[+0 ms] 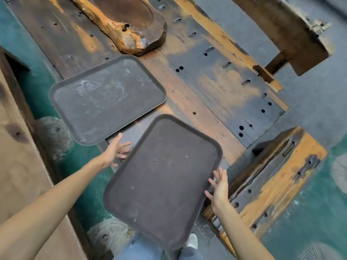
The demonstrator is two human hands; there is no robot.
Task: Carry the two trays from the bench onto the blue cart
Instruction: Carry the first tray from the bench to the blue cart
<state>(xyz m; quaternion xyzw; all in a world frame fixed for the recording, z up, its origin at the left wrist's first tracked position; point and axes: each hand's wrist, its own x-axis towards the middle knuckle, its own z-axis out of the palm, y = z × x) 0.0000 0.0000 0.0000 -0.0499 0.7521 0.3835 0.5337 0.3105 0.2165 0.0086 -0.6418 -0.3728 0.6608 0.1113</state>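
Both dark trays, the far tray and near tray, are lying on the wooden worktop; the left hand and right hand, both open, are flanking the near one. No cart showing; carrying seemingly not begun.

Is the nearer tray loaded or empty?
Empty. The nearer tray shows only its bare, scuffed dark surface inside the rim; nothing lies on it. Both hands are open at its sides.
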